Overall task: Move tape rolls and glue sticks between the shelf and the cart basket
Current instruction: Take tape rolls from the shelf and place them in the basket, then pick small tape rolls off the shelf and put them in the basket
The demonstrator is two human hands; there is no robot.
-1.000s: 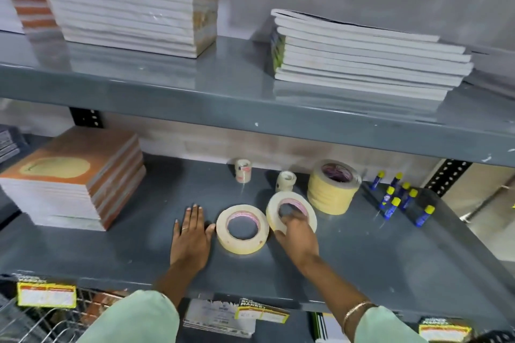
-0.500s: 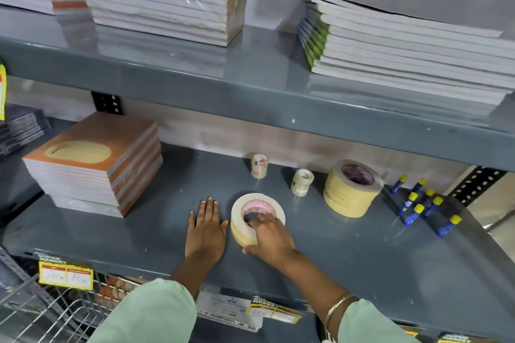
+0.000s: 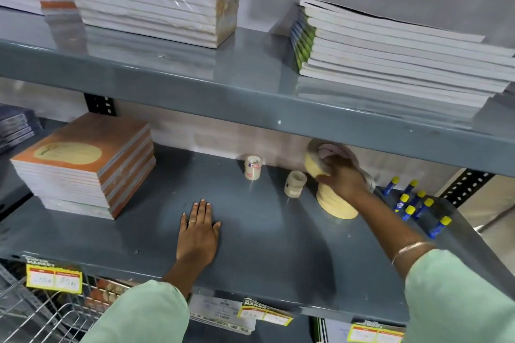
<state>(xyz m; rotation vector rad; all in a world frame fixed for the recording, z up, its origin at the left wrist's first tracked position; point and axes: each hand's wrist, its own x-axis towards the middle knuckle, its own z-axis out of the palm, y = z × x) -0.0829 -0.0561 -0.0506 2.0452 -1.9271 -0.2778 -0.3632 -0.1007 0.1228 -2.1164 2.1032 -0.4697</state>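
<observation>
A person in pale green sleeves faces a grey metal shelf [image 3: 264, 253]. The left hand [image 3: 198, 234] lies flat at the centre of the shelf, fingers spread, holding nothing. Toward two o'clock, the right hand [image 3: 341, 178] is clamped on cream tape rolls [image 3: 313, 163], tilted just above a stack of tape rolls [image 3: 334, 203]. Two small tape rolls [image 3: 253, 167] stand at twelve o'clock. Blue glue sticks [image 3: 412, 207] with yellow caps cluster at three o'clock. A wire cart basket [image 3: 36, 315] shows at seven o'clock.
</observation>
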